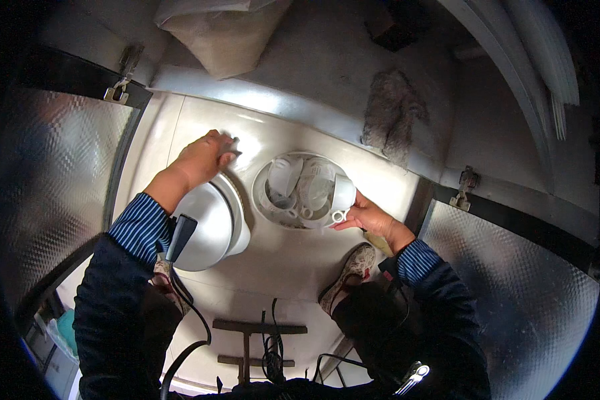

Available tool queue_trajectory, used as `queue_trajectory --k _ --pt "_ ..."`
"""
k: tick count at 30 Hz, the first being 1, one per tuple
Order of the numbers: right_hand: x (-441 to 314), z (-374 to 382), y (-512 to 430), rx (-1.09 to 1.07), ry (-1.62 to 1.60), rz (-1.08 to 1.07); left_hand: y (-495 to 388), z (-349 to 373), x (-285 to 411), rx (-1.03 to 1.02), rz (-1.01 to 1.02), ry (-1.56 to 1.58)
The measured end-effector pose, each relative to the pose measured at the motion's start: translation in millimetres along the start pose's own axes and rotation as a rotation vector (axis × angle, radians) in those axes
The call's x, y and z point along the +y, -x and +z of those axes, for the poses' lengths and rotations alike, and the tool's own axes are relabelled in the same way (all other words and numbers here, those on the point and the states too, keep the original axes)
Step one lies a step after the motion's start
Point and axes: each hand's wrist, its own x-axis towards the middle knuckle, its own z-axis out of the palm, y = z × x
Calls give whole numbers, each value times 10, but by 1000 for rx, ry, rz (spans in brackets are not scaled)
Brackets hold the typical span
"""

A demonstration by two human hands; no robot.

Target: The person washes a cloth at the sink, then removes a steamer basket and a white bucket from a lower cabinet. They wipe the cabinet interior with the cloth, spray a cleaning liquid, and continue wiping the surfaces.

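Note:
My right hand (372, 220) grips a white cup (344, 192) with a small ring handle, at the right edge of a round basin (258, 202). Inside the basin several white cups (316, 185) lie tilted against one another. Over the pale tiled floor, my left hand (202, 157) reaches out with its thumb and fingers apart, and I see nothing held in it. Below that hand stands a round white lidded vessel (205, 227); my left forearm and a dark strap end cover part of it.
Metallic textured cabinet doors stand open at left (75, 165) and right (510, 270). A grey cloth (392, 112) hangs over the cabinet's front ledge. A filled plastic bag (225, 37) sits inside. My shoes (351, 270) flank the floor area; a black cable (200, 320) hangs in front.

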Motion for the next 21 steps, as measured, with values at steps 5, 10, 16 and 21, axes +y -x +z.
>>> queue_trajectory --k 5,10,16,21 --pt "-61 -104 0 -51 -4 83 -386 99 -43 -152 1 -237" --pt "-580 -283 244 -23 705 540 -635 162 -141 -294 -153 -542" --pt "-1558 -651 268 442 853 -304 -797 248 -135 -370 -252 -598" --pt "-2402 -1485 -489 1081 1233 -483 -827 321 -152 -332 -225 -615"
